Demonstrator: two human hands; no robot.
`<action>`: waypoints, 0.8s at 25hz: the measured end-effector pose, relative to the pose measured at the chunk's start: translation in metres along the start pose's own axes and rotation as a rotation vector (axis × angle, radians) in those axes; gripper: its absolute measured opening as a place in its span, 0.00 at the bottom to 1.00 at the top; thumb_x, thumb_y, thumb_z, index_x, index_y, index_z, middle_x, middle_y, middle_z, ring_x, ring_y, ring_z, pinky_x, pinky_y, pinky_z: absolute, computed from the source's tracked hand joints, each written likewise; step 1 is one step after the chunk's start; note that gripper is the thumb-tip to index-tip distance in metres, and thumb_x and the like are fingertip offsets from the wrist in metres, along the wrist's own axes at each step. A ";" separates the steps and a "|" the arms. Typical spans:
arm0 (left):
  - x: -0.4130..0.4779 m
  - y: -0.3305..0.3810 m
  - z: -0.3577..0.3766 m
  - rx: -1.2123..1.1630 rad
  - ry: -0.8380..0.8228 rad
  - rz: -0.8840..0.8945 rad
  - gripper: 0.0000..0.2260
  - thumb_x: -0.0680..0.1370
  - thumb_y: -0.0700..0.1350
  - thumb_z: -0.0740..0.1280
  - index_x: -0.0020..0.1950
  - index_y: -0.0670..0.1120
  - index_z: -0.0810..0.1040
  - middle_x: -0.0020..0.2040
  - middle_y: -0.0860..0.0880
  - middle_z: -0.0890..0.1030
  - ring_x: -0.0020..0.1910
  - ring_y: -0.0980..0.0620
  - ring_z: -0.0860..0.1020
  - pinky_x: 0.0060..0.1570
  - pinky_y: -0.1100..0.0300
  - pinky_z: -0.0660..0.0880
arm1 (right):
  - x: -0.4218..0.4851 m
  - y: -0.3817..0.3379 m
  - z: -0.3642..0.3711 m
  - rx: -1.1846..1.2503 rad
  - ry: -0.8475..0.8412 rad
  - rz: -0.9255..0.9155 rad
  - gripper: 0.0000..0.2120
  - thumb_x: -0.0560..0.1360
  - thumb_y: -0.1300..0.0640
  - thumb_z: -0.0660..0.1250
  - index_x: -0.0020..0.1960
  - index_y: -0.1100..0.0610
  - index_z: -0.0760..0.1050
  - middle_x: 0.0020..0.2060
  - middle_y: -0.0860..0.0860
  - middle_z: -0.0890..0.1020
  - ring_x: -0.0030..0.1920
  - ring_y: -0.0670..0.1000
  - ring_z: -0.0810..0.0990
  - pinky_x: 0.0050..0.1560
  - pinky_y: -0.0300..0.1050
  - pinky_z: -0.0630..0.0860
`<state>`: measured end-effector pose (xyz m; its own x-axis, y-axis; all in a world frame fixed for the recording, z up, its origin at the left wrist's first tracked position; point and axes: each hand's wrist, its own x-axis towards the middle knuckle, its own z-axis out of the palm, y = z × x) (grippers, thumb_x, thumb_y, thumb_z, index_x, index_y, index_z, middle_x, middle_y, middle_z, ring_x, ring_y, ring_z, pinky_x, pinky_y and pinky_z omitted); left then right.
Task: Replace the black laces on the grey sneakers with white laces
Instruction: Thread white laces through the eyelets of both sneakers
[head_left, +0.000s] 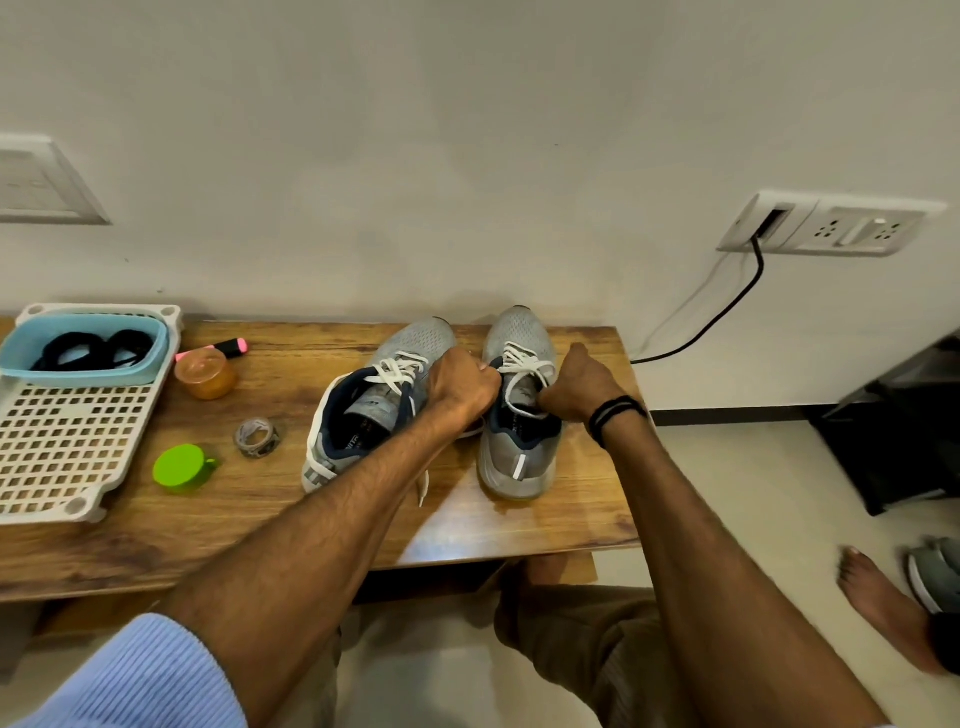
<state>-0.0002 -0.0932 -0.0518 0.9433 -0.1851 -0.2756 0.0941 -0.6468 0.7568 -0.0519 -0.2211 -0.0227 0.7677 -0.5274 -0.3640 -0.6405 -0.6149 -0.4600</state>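
Two grey sneakers stand on the wooden table, toes toward the wall. The left sneaker tilts left and carries a white lace with a loose end trailing toward the table's front. The right sneaker stands upright with a white lace crossed through its eyelets. My left hand is closed in a fist on a lace end at the right sneaker's left side. My right hand pinches the other lace end at its right side. The black laces lie coiled in a light blue tub.
A white perforated tray holds the blue tub at the table's left. Near it sit a pink highlighter, an orange jar, a tape roll and a green lid. A black cable hangs from a wall socket.
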 end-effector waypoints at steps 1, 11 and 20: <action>0.001 0.000 0.000 -0.040 0.015 -0.025 0.15 0.79 0.41 0.64 0.31 0.45 0.72 0.28 0.49 0.71 0.28 0.52 0.70 0.25 0.62 0.62 | 0.000 0.003 0.000 -0.050 0.014 0.032 0.32 0.72 0.57 0.74 0.69 0.64 0.63 0.62 0.60 0.77 0.62 0.60 0.76 0.56 0.48 0.75; 0.020 -0.015 -0.003 -0.292 -0.108 0.006 0.05 0.78 0.41 0.70 0.42 0.47 0.83 0.45 0.47 0.85 0.45 0.46 0.84 0.49 0.44 0.83 | 0.001 0.010 -0.001 -0.046 0.059 -0.028 0.26 0.70 0.51 0.77 0.63 0.62 0.76 0.56 0.58 0.82 0.55 0.58 0.82 0.56 0.50 0.79; 0.026 -0.016 0.002 -0.182 -0.140 0.028 0.09 0.78 0.49 0.71 0.39 0.47 0.83 0.39 0.49 0.84 0.43 0.47 0.84 0.50 0.45 0.82 | 0.002 0.010 0.000 0.148 -0.105 0.033 0.17 0.76 0.53 0.71 0.59 0.63 0.76 0.49 0.59 0.83 0.44 0.59 0.85 0.45 0.57 0.84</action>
<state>0.0217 -0.0890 -0.0722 0.8942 -0.3103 -0.3228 0.1364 -0.4979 0.8564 -0.0566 -0.2285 -0.0283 0.7487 -0.4772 -0.4601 -0.6619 -0.5012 -0.5574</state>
